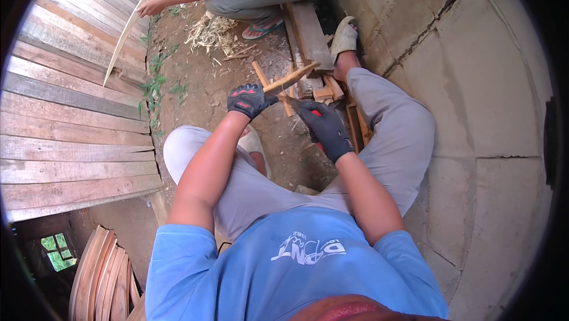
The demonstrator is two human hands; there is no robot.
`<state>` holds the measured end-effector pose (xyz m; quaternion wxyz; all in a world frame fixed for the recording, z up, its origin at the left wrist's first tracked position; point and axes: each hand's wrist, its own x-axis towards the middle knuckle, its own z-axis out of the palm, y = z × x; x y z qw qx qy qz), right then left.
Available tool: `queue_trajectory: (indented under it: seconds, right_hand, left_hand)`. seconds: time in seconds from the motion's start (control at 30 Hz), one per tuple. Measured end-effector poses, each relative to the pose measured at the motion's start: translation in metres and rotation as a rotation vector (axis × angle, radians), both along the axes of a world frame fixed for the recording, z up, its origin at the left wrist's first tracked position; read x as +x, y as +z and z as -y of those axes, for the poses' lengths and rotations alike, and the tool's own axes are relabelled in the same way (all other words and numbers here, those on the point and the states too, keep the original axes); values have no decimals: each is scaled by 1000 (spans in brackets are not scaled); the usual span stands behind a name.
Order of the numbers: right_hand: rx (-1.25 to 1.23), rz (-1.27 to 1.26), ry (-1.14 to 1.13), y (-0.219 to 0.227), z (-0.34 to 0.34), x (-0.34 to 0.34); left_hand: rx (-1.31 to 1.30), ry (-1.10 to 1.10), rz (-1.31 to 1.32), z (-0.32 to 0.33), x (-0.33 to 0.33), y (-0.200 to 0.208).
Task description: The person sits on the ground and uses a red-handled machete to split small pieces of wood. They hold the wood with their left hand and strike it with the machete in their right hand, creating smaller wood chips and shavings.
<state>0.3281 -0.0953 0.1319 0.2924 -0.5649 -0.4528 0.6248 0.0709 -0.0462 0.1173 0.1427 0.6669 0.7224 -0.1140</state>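
Note:
My left hand, in a black glove with red trim, is closed around the lower end of a wooden stick. The stick slants up and away to the right. My right hand, in a dark glove, is closed on what looks like a knife. Its dark blade points left toward my left hand, just below the stick. Red bits show at the palm, perhaps its handle; the fingers hide most of it. Both hands are in front of my bent knees, close together.
Wood offcuts and a thick beam lie beyond my hands. Pale shavings cover some ground. A crouching co-worker's hand holds a long curved wood strip. A plank wall stands left, a concrete wall right; curved boards lean lower left.

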Motion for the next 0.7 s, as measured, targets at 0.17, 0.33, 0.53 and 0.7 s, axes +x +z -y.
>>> queue_trajectory:
  seconds: [0.17, 0.33, 0.53, 0.7]
  right_hand:
    - [3, -7, 5, 0, -2, 4]
    - [41, 67, 26, 6, -2, 4]
    - [19, 46, 32, 7, -1, -1]
    - [29, 47, 30, 0, -2, 3]
  left_hand:
    - [104, -66, -53, -2, -11, 5]
    - [96, -64, -70, 0, -13, 14]
    - [165, -54, -71, 4, -20, -11]
    - [182, -55, -65, 1, -17, -5]
